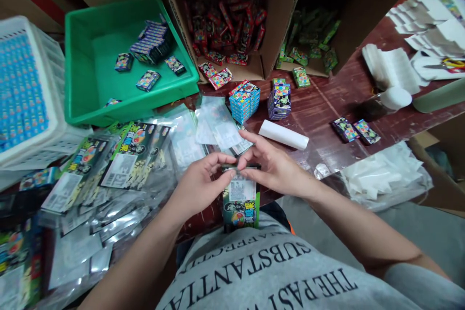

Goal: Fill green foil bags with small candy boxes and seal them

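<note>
A black and green printed plastic bag (240, 208) with a white label hangs at the table's front edge, against my shirt. The thumb and fingers of my left hand (205, 177) close on its top edge from the left. My right hand (274, 167) pinches the same edge from the right, its index finger raised. What lies inside the bag is hidden. Just beyond my hands are clear plastic bags (218, 121), a stack of blue-sided small boxes (244, 101), a stack of purple small boxes (279, 100) and a white roll (284, 134).
A green tray (82, 77) holds several purple boxes. Left of it stands a white basket (54, 65) of blue boxes. Printed bags (127, 155) pile up at left. Cardboard cartons (286, 9) of red and green boxes rise behind. Scissors (445, 65) and a jar (395, 99) are at right.
</note>
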`<move>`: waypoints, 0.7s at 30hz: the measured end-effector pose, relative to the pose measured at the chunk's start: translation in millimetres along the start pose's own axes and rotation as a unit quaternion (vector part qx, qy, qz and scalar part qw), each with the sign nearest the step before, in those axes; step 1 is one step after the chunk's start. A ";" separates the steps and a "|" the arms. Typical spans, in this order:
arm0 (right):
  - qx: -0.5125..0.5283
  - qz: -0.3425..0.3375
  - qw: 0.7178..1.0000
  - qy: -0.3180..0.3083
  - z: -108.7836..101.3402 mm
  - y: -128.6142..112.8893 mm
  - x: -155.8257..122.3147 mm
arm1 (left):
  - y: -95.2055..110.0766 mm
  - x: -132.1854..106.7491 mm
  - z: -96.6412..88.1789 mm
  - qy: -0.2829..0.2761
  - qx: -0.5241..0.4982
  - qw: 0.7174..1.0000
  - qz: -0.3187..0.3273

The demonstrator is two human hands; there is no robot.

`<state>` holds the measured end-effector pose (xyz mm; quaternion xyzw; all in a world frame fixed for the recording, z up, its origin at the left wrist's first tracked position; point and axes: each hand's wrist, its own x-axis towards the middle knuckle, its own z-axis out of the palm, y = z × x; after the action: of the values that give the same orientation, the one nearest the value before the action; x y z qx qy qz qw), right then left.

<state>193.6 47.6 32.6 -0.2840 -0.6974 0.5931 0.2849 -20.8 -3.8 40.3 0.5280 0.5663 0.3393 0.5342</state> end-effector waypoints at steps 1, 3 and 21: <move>-0.034 -0.007 0.999 0.008 2.1 1.2 0.0 | 1.1 -1.0 0.2 0.000 -0.004 1.000 -0.001; -0.118 -0.040 0.991 0.037 4.2 1.4 -1.1 | 4.1 -3.0 -0.6 0.003 -0.017 1.000 -0.001; -0.159 -0.081 0.979 0.096 -3.3 -7.7 -36.7 | 39.2 -43.3 -26.8 0.033 0.240 0.964 0.109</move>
<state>220.4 21.8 38.4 -0.3235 -0.7732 0.4195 0.3486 -43.0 -32.2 93.5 0.6879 0.5874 0.2666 0.3328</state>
